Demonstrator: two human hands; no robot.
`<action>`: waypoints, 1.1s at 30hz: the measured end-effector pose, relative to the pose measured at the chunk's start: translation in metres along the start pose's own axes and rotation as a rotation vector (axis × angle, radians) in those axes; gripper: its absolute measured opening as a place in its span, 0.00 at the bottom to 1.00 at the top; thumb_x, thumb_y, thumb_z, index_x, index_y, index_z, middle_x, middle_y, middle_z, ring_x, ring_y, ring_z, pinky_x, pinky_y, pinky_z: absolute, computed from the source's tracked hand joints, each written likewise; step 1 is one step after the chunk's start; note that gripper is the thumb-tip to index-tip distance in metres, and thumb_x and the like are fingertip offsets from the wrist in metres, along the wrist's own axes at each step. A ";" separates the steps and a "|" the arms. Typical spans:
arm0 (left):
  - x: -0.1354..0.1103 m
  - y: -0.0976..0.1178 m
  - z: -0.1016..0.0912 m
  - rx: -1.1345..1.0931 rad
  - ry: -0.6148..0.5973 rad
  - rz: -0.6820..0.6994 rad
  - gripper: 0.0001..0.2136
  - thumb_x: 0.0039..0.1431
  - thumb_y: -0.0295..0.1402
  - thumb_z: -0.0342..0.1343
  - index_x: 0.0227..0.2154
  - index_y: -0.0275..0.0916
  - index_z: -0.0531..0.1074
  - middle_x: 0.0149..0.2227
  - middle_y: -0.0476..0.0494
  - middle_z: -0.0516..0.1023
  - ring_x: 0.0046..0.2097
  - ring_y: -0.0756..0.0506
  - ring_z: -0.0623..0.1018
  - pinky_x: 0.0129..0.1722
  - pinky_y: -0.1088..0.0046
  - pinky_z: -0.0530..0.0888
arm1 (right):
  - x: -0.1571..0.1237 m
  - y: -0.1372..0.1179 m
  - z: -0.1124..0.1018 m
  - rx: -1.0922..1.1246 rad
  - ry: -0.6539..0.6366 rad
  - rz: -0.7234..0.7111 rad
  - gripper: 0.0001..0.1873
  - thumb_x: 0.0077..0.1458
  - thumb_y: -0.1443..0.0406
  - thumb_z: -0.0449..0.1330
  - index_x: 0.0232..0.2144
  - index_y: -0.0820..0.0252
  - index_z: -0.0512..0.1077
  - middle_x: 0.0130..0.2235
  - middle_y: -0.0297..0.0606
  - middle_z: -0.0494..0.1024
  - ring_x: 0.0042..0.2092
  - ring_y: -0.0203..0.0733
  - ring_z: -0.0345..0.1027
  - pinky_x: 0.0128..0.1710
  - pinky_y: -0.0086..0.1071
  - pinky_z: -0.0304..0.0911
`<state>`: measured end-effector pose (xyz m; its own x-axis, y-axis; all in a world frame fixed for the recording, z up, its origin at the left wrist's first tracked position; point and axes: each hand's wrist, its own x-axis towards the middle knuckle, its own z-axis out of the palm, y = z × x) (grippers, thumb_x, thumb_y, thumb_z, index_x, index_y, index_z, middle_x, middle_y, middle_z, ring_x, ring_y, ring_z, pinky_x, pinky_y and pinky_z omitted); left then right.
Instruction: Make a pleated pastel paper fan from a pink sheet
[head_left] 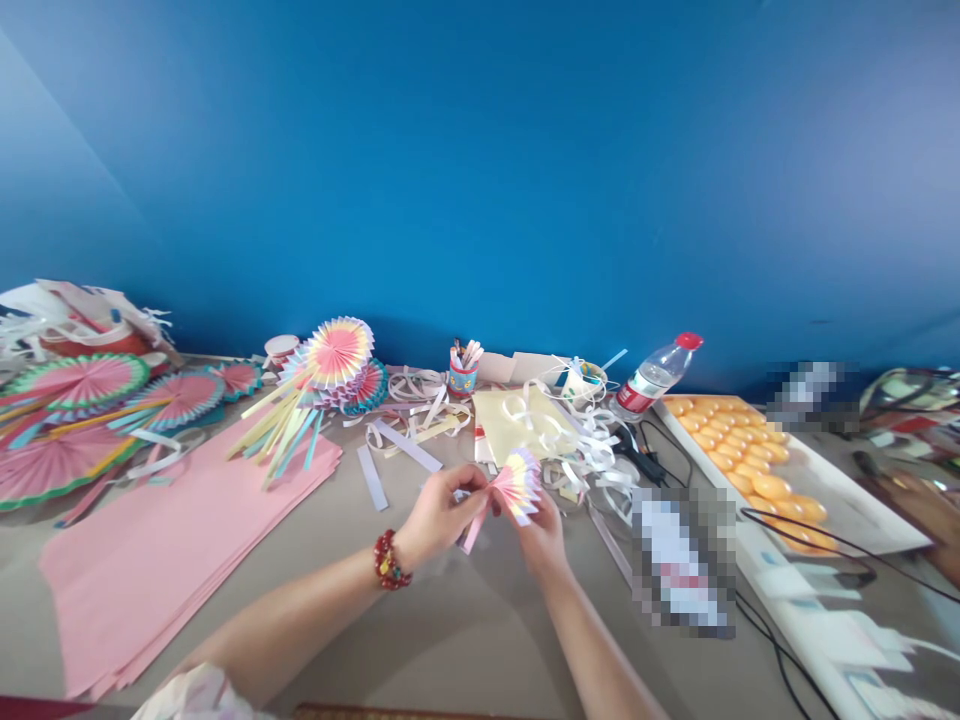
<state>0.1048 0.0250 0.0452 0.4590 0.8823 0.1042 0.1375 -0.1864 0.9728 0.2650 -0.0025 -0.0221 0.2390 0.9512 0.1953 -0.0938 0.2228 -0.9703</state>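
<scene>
A small pleated paper fan [519, 484] in pink, yellow and lilac is held up over the table. My left hand [448, 508], with a red bead bracelet [390, 560] at its wrist, pinches the fan's narrow end. Below the fingers hangs a pink paper strip [472, 532]. My right hand [541, 535] is closed around the fan's lower right side, its fingers partly hidden behind the pleats. Loose lilac strips [373, 478] lie on the table beyond my left hand.
Pink paper sheets [187, 540] and finished paper rosettes [341, 352] lie to the left. Curly white scraps [585, 440], a pencil cup [463, 372] and a plastic bottle [660, 375] stand behind. To the right are a tray of orange domes [862, 510], cables and a power strip [795, 600].
</scene>
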 end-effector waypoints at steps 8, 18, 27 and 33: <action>-0.001 -0.002 0.001 0.051 0.043 0.001 0.06 0.55 0.33 0.54 0.26 0.37 0.71 0.27 0.48 0.74 0.30 0.49 0.71 0.32 0.78 0.66 | 0.000 -0.018 -0.001 -0.158 -0.040 -0.170 0.07 0.48 0.61 0.64 0.32 0.57 0.76 0.32 0.38 0.77 0.30 0.42 0.69 0.30 0.34 0.68; 0.000 -0.007 0.001 0.042 0.031 0.003 0.09 0.56 0.35 0.54 0.25 0.37 0.70 0.25 0.49 0.73 0.29 0.49 0.70 0.32 0.77 0.65 | 0.000 -0.029 0.002 -0.228 -0.040 -0.234 0.06 0.49 0.66 0.60 0.31 0.57 0.76 0.30 0.38 0.78 0.30 0.42 0.69 0.30 0.33 0.68; 0.001 -0.008 0.001 0.075 0.039 -0.004 0.09 0.57 0.34 0.53 0.24 0.37 0.70 0.24 0.50 0.72 0.27 0.51 0.68 0.30 0.78 0.64 | -0.002 -0.022 0.001 -0.228 -0.030 -0.242 0.07 0.50 0.66 0.60 0.33 0.57 0.76 0.32 0.38 0.76 0.32 0.42 0.69 0.31 0.32 0.67; 0.001 -0.010 0.002 0.085 0.050 0.016 0.09 0.57 0.34 0.52 0.23 0.37 0.69 0.24 0.51 0.73 0.28 0.51 0.70 0.31 0.78 0.64 | -0.002 -0.018 -0.002 -0.291 -0.033 -0.278 0.02 0.52 0.64 0.61 0.29 0.55 0.74 0.30 0.37 0.73 0.32 0.42 0.67 0.32 0.34 0.66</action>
<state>0.1054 0.0270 0.0347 0.4180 0.8989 0.1317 0.2058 -0.2348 0.9500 0.2679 -0.0091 -0.0048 0.1854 0.8704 0.4561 0.2484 0.4076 -0.8787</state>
